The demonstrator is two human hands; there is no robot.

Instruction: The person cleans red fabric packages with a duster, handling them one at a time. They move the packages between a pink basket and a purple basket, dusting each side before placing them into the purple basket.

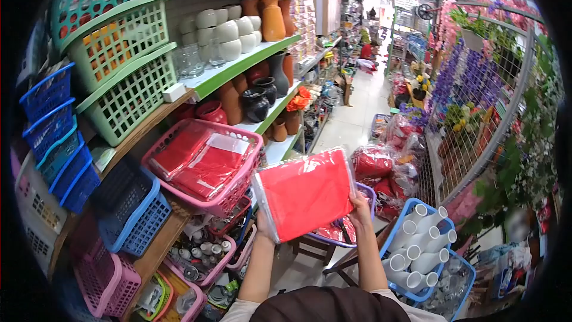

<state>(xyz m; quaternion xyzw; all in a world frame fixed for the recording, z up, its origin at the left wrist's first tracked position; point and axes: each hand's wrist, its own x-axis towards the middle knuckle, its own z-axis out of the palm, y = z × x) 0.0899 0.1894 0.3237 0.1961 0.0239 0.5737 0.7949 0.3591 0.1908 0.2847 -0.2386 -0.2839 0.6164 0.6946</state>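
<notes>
A flat red package [305, 195], folded red material in clear plastic wrap, is held up in front of me. My left hand [266, 226] grips its lower left corner, and my right hand [359, 210] grips its right edge; the fingers are partly hidden behind it. To the left, a pink basket [243, 189] on the shelf holds similar red packages [202, 158]. Beneath the held package, a purple basket [370, 194] contains more red wrapped packages [335, 231], partly covered from view.
Shelves at left carry white cups [229, 31], vases [273, 19] and stacked green baskets [128, 92]. A blue basket [390, 235] of white vases stands at lower right. Plastic-wrapped red bundles [372, 163] lie beside a wire rack [476, 137] of flowers. A tiled aisle [351, 107] runs ahead.
</notes>
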